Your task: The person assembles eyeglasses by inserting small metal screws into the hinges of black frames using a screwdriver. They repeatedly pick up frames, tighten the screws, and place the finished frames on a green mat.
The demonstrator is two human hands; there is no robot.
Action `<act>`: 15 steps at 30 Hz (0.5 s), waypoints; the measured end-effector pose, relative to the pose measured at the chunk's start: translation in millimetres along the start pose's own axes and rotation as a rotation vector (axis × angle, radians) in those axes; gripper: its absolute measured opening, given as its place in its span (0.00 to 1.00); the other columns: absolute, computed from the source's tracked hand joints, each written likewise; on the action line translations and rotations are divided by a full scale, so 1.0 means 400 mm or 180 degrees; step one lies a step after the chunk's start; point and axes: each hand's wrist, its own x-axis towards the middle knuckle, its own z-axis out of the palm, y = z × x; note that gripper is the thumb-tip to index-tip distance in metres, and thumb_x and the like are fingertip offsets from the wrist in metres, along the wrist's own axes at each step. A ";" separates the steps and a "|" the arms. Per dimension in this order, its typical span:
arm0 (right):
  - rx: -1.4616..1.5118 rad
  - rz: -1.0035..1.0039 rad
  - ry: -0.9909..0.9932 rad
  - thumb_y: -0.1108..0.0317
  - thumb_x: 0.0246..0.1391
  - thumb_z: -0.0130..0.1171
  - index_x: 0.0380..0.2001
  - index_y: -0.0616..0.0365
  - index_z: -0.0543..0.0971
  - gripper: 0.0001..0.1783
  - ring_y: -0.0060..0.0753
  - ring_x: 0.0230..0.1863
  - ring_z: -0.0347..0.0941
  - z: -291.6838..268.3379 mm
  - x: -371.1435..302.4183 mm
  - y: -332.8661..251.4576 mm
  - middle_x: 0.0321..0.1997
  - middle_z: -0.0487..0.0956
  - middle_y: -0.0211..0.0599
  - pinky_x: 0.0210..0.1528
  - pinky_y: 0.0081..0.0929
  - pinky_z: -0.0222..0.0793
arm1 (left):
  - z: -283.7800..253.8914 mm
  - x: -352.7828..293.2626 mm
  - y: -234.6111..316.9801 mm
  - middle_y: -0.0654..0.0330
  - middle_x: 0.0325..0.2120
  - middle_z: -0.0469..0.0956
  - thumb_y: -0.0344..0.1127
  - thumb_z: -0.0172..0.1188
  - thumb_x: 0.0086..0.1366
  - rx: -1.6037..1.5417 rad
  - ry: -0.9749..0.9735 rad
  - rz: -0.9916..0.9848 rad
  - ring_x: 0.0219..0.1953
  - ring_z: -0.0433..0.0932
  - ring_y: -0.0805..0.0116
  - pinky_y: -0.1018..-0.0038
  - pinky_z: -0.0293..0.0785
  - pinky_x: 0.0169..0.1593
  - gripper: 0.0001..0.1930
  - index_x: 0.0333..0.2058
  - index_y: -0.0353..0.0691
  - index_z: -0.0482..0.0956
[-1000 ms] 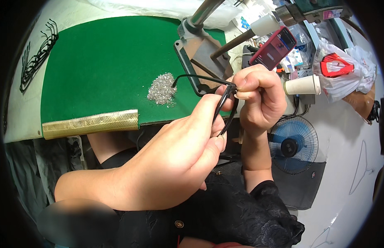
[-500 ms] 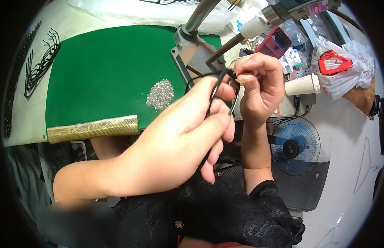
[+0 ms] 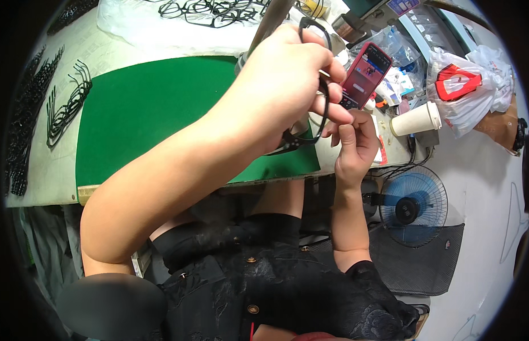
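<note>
My left hand (image 3: 287, 74) is raised over the right part of the green mat (image 3: 145, 108), its fingers closed around a black eyeglass frame (image 3: 326, 108). One rim curves down past the fingertips and the other stands above the hand. Just below and to the right, my right hand (image 3: 357, 150) is closed, with thumb and forefinger pinched near the lower rim. Whatever lies in that pinch, if anything, is too small to make out. My left forearm covers much of the mat's front.
Black temple arms (image 3: 68, 102) lie in bundles at the left. More eyeglass frames (image 3: 213, 11) rest on plastic at the back, near a metal column (image 3: 270, 25). At the right are a phone (image 3: 366, 77), a paper cup (image 3: 415, 119), plastic bags (image 3: 461, 85) and a fan (image 3: 412, 204).
My left hand has moved up and away with the eyeglass frame and turned it. My right hand has dropped lower. The silvery heap on the mat is now hidden behind my left arm.
</note>
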 end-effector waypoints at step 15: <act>-0.0596 -0.0823 0.0575 0.72 0.60 0.51 0.32 0.61 0.74 0.04 0.10 0.19 0.56 -0.058 0.149 -0.103 0.24 0.77 0.31 0.22 0.11 0.48 | 0.070 0.040 -0.051 0.57 0.28 0.75 0.30 0.45 0.66 -0.0110 0.0216 0.0082 0.19 0.74 0.71 0.80 0.75 0.25 0.08 0.38 0.31 0.69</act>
